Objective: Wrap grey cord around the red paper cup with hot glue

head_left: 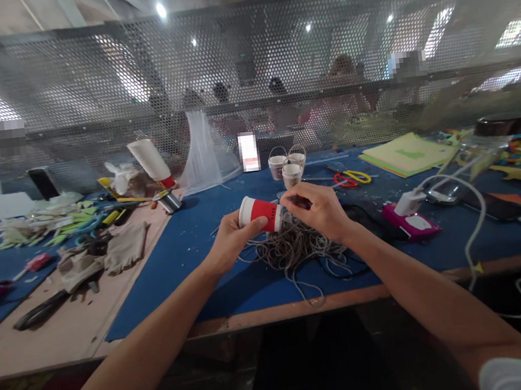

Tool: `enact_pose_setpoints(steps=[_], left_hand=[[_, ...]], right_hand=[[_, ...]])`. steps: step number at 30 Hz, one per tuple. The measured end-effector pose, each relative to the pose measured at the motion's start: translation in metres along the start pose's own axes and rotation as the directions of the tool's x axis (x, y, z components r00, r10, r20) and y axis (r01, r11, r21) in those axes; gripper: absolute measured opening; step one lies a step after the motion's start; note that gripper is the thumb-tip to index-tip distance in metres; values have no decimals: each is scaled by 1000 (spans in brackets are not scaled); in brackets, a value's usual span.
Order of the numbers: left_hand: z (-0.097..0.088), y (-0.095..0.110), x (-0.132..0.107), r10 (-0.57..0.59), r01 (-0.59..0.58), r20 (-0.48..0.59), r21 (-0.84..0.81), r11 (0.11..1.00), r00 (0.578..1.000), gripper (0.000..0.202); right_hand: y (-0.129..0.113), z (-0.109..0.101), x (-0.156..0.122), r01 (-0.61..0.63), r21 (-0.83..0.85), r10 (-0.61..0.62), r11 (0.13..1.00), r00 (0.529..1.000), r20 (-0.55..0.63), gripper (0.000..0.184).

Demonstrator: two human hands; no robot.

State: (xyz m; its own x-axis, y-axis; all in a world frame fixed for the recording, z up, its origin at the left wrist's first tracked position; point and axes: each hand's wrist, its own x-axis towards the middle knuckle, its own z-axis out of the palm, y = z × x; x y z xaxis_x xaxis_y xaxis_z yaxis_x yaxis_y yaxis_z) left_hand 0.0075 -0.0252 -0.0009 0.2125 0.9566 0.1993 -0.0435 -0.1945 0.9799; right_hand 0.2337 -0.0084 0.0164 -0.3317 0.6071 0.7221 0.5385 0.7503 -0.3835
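My left hand is wrapped round a paper cup, white with a red band, which lies tilted on its side in the air. At the cup's right end is my right hand, its thumb and fingertips pinched together. Whatever those fingertips hold is too small to make out. Below both hands a tangled heap of grey cord rests on the blue mat. Beyond them stand three small wrapped cups with loop handles.
Scissors with yellow and red handles lie back right, near coloured sheets. A magenta power block with white cables sits at right. To the left are a leaning stack of paper cups and gloves. A perforated metal screen stands behind.
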Motion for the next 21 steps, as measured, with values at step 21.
enact_pose_setpoints(steps=[21], left_hand=[[0, -6, 1, 14, -13, 14, -87, 996, 1000, 28]], right_hand=[[-1, 0, 2, -124, 126, 119, 984, 992, 48, 12]])
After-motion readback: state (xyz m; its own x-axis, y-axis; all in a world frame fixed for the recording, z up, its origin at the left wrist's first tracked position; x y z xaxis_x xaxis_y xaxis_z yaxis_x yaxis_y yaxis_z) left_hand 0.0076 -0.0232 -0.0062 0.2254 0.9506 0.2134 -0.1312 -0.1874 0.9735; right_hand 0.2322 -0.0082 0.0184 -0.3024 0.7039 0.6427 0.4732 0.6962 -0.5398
